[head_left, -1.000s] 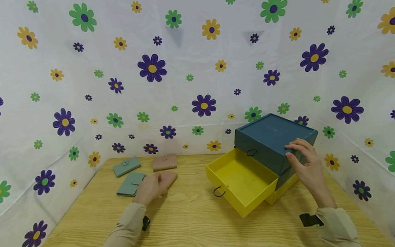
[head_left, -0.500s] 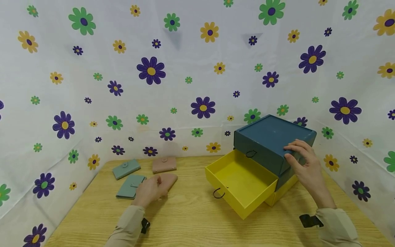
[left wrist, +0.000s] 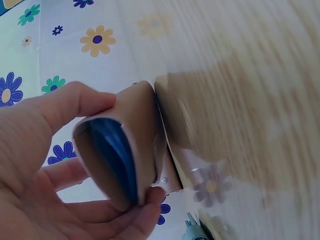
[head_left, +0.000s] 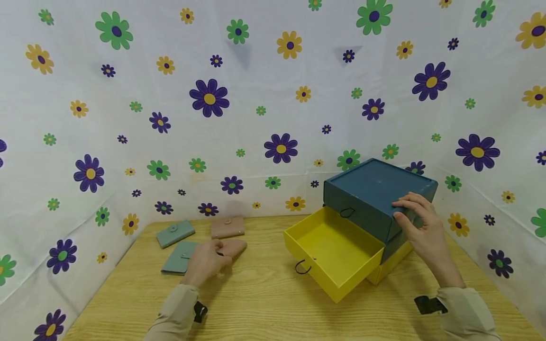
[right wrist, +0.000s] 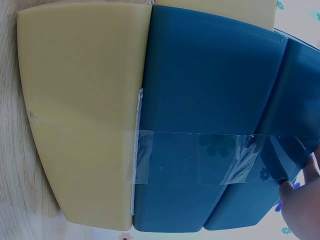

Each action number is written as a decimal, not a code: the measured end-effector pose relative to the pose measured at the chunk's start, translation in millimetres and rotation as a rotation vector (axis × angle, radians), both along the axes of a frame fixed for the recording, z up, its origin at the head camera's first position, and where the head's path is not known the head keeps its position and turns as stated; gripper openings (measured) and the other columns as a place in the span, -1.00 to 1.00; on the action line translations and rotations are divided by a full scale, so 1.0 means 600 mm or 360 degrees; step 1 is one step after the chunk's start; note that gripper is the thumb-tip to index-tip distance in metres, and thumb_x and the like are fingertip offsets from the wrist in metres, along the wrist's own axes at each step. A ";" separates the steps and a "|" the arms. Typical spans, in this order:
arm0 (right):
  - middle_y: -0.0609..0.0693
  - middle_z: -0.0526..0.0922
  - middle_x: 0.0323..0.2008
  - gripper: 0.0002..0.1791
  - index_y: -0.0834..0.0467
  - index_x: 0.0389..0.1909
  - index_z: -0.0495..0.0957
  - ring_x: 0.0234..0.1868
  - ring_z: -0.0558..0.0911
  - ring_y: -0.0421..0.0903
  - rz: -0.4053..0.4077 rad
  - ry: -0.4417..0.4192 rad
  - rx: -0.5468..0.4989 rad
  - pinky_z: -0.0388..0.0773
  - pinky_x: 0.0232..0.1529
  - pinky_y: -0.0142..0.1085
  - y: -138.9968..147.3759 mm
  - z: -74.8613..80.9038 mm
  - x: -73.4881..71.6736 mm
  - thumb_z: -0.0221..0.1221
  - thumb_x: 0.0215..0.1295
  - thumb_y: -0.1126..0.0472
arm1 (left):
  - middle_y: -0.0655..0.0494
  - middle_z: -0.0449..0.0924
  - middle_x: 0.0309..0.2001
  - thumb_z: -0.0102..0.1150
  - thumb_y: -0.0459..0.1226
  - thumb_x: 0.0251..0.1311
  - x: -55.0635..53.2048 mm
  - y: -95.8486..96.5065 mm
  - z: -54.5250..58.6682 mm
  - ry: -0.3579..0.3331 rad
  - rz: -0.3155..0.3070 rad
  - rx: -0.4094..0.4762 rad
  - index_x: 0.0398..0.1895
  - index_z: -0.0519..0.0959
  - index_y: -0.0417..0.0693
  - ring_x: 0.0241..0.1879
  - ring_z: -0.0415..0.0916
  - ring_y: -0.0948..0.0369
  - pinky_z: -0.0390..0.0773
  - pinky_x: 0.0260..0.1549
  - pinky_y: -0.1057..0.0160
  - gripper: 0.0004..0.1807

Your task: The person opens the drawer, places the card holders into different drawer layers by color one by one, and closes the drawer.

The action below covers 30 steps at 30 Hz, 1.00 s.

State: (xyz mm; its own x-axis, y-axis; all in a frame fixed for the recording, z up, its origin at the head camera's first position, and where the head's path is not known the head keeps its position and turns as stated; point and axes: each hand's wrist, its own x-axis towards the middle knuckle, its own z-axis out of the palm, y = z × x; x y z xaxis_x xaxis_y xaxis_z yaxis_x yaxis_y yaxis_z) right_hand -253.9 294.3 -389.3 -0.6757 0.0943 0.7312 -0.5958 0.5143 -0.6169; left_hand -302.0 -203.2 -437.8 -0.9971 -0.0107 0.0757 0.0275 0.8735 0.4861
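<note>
At left, the near pink wallet [head_left: 233, 246] is pinched by the left hand [head_left: 206, 262], digits bent, presumably for firmness; at right, the blue box [head_left: 375, 182] is touched by the right hand [head_left: 422, 227], fingers relaxed, probably to steady it above the pulled-out yellow drawer [head_left: 320, 276]

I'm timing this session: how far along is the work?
Done: the yellow drawer stands open. In hand: the left hand grips a pink wallet; the right hand touches the blue box. Probably remaining: another pink wallet and two green wallets on the table.
</note>
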 end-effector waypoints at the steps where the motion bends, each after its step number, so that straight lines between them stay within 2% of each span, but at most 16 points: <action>1: -0.17 0.45 0.12 -0.78 0.36 -0.06 0.60 0.38 0.19 -0.34 0.0000 0.0000 0.0002 0.00 0.34 -0.52 0.000 0.000 0.000 0.18 0.27 0.49 | -0.02 0.65 -0.32 0.28 -0.23 -0.02 0.000 0.000 -0.001 0.0023 -0.0007 0.0029 0.09 0.57 -0.23 -0.54 0.40 0.19 0.35 -0.58 0.27 -0.47; 4: -0.15 0.44 0.13 -0.77 0.35 -0.05 0.59 0.39 0.19 -0.32 -0.0003 -0.0010 0.0007 0.00 0.35 -0.52 0.000 0.000 0.001 0.18 0.28 0.47 | 0.10 0.55 -0.58 0.27 -0.24 0.03 -0.002 0.001 -0.003 0.0069 -0.0016 0.0120 0.18 0.56 -0.20 -0.69 0.25 0.26 0.21 -0.68 0.31 -0.44; 7: -0.14 0.44 0.13 -0.76 0.30 -0.05 0.61 0.40 0.19 -0.29 -0.0008 -0.0027 0.0013 0.00 0.34 -0.52 0.001 0.001 0.002 0.20 0.27 0.46 | 0.20 0.30 -0.78 0.25 -0.25 0.07 -0.003 0.003 -0.003 0.0114 -0.0023 0.0174 0.22 0.54 -0.16 -0.78 0.07 0.29 0.09 -0.74 0.34 -0.43; 8: -0.14 0.44 0.13 -0.76 0.30 -0.05 0.61 0.40 0.19 -0.29 -0.0008 -0.0028 0.0014 0.00 0.34 -0.52 0.000 0.001 0.002 0.20 0.27 0.46 | 0.22 0.19 -0.81 0.26 -0.24 0.07 -0.003 0.004 -0.002 0.0134 -0.0011 0.0172 0.11 0.61 -0.16 -0.79 0.04 0.30 0.07 -0.75 0.35 -0.53; 10: -0.13 0.45 0.13 -0.76 0.30 -0.05 0.61 0.40 0.19 -0.28 -0.0006 -0.0023 0.0015 0.01 0.34 -0.52 0.000 0.002 0.002 0.20 0.27 0.46 | 0.23 0.16 -0.81 0.27 -0.22 0.07 -0.003 0.006 0.000 0.0200 -0.0004 0.0148 -0.20 0.68 -0.18 -0.79 0.03 0.30 0.06 -0.75 0.36 -0.73; 14: -0.13 0.45 0.13 -0.76 0.30 -0.05 0.61 0.39 0.18 -0.32 -0.0004 -0.0023 0.0019 0.01 0.34 -0.52 -0.001 0.002 0.003 0.20 0.28 0.46 | 0.15 0.43 -0.73 0.36 -0.20 0.04 -0.004 0.011 0.003 0.0411 -0.0024 0.0143 -0.31 0.70 -0.20 -0.75 0.18 0.29 0.15 -0.73 0.35 -0.76; 17: -0.14 0.45 0.12 -0.77 0.31 -0.05 0.61 0.39 0.19 -0.33 -0.0002 -0.0022 0.0015 0.01 0.33 -0.53 0.000 0.002 0.002 0.19 0.27 0.46 | -0.04 0.66 -0.52 0.39 -0.20 0.04 -0.005 0.015 0.003 0.0579 -0.0077 0.0178 0.09 0.65 -0.11 -0.68 0.34 0.23 0.30 -0.66 0.30 -0.52; 19: -0.15 0.45 0.12 -0.77 0.31 -0.06 0.61 0.39 0.19 -0.33 -0.0004 -0.0018 0.0011 0.01 0.33 -0.53 0.000 0.002 0.001 0.20 0.27 0.47 | -0.14 0.71 -0.38 0.40 -0.19 0.04 -0.006 0.020 0.004 0.0672 -0.0105 0.0199 0.12 0.64 -0.07 -0.61 0.47 0.15 0.42 -0.61 0.24 -0.50; 22: -0.17 0.45 0.11 -0.77 0.32 -0.07 0.61 0.39 0.20 -0.32 -0.0006 -0.0012 0.0004 0.02 0.34 -0.52 0.001 0.002 -0.001 0.19 0.26 0.48 | -0.19 0.71 -0.12 0.41 -0.18 0.05 -0.005 0.028 0.007 0.0785 -0.0157 0.0240 0.13 0.63 -0.08 -0.36 0.65 -0.02 0.59 -0.45 0.09 -0.49; 25: -0.16 0.45 0.11 -0.77 0.33 -0.06 0.61 0.39 0.20 -0.30 -0.0006 -0.0010 0.0001 0.02 0.34 -0.52 0.001 0.001 -0.001 0.19 0.26 0.49 | -0.18 0.66 0.04 0.43 -0.17 0.05 -0.002 0.039 0.015 0.0861 -0.0191 0.0280 0.11 0.64 -0.14 -0.07 0.65 -0.10 0.64 -0.22 -0.04 -0.49; 28: -0.15 0.45 0.11 -0.76 0.32 -0.06 0.61 0.40 0.20 -0.28 -0.0007 -0.0012 0.0006 0.02 0.34 -0.53 0.002 0.000 -0.002 0.19 0.26 0.49 | -0.17 0.63 0.08 0.44 -0.18 0.05 0.001 0.052 0.023 0.0890 -0.0221 0.0326 0.10 0.63 -0.16 0.02 0.62 -0.10 0.62 -0.12 -0.08 -0.48; 30: -0.15 0.45 0.12 -0.78 0.36 -0.06 0.60 0.40 0.20 -0.27 0.0001 -0.0003 0.0003 0.01 0.35 -0.52 0.001 0.000 -0.001 0.18 0.28 0.48 | -0.16 0.63 0.09 0.44 -0.19 0.04 0.002 0.060 0.027 0.0907 -0.0235 0.0341 0.11 0.63 -0.14 0.00 0.62 -0.07 0.63 -0.12 -0.06 -0.48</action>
